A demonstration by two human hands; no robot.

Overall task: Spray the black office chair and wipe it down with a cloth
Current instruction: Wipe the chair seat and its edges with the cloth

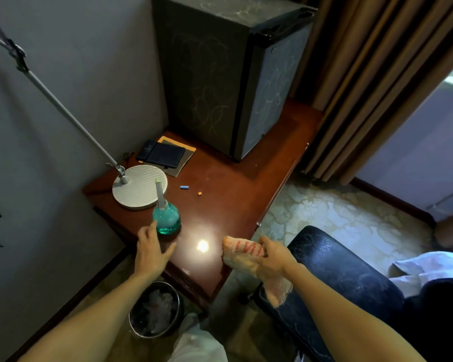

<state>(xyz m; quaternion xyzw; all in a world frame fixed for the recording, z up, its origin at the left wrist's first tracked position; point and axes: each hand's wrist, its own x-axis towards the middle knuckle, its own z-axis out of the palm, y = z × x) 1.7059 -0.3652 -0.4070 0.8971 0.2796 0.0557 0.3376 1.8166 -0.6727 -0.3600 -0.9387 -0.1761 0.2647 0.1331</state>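
Observation:
A spray bottle [166, 218] with teal liquid and a pale nozzle stands upright near the front of the brown desk [228, 194]. My left hand [152, 250] is right beside it, fingers spread and relaxed, one fingertip at the bottle's left side. My right hand [271, 259] grips a pale orange cloth [242, 250] with red lettering over the desk's front right corner. The black office chair [332, 273] stands at the lower right, its shiny seat just beyond my right wrist.
A white round lamp base [139, 186] with a slanting arm sits behind the bottle. Dark notebooks [162, 154], small blue and orange bits and a black mini fridge [230, 74] share the desk. A waste bin [154, 309] stands below, curtains [372, 87] at right.

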